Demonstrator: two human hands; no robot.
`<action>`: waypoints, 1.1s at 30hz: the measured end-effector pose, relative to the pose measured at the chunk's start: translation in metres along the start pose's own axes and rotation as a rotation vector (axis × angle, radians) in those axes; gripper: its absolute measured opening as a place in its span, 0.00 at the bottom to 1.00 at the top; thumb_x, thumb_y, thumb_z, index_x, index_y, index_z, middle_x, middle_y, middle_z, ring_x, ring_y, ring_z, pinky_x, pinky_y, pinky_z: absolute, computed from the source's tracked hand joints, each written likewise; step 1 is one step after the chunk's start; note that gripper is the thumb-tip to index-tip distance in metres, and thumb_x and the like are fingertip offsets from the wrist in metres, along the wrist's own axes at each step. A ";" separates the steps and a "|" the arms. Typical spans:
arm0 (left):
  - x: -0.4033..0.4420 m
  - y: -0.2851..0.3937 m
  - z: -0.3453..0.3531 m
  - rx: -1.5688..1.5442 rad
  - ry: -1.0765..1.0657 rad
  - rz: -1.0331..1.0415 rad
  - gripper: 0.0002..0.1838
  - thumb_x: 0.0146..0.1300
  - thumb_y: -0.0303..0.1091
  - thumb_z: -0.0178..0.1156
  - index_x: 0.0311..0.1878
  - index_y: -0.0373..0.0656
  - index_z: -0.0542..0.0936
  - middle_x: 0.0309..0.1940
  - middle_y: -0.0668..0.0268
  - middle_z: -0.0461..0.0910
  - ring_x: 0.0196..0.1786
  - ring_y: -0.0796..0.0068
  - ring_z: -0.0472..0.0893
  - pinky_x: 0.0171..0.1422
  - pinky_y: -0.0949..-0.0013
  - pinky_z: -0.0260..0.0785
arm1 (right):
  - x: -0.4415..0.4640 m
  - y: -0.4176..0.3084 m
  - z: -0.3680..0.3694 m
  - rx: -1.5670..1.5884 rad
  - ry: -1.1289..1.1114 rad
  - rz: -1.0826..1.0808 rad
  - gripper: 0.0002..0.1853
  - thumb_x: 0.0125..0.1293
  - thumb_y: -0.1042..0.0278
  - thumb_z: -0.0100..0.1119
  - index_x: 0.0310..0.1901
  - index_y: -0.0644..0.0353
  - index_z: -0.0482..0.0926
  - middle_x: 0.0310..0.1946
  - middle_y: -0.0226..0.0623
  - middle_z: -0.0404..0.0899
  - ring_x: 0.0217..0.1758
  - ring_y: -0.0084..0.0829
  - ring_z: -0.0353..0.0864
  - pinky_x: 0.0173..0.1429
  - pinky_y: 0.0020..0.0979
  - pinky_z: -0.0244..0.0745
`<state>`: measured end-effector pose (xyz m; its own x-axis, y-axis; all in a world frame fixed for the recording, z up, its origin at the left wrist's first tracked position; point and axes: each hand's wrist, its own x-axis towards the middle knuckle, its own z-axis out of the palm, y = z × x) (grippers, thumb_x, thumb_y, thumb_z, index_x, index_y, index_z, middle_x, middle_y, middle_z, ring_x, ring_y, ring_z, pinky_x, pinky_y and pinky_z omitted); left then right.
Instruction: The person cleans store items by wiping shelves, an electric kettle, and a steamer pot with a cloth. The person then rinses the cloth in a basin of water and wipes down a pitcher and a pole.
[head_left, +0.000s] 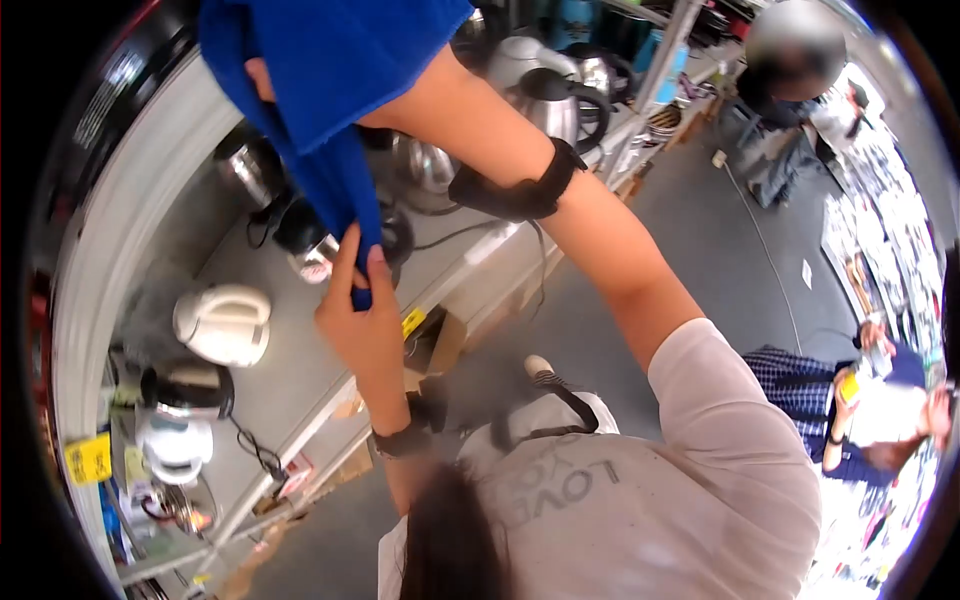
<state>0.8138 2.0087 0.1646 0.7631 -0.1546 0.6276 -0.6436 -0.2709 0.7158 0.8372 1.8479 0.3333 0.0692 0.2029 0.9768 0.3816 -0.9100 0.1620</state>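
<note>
A blue cloth [335, 70] hangs in front of the shelf, its narrow end trailing downward. My left hand [365, 325] pinches this lower end between thumb and fingers. My right arm reaches up to the cloth, which covers most of my right hand [261, 80]; only a bit of finger shows at its edge, and the hand holds the cloth up. Behind the lower end are metal kettles, one dark-lidded kettle [305, 240] close to my left hand. A cream kettle [225, 325] stands lower left.
More kettles, including a steel one [550, 105], stand along the shelf [280, 375]. A black cord lies on it. Yellow tags hang from the shelf edges. An aisle floor [690, 250] with a cable runs at right. Another person [850, 400] is at the right, near stocked shelves.
</note>
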 end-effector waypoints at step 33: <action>-0.248 0.018 -0.193 0.670 0.596 -0.425 0.11 0.50 0.19 0.60 0.38 0.42 0.80 0.39 0.57 0.74 0.44 0.55 0.75 0.50 0.61 0.68 | -0.169 -0.328 0.084 1.432 -0.152 0.542 0.24 0.68 0.70 0.59 0.59 0.70 0.62 0.52 0.51 0.72 0.49 0.37 0.76 0.53 0.34 0.76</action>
<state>0.6019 2.2257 0.0808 0.6502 0.5330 0.5414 -0.0168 -0.7024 0.7116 0.7780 2.1423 0.1029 0.5438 0.0877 0.8346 0.8118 0.1971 -0.5496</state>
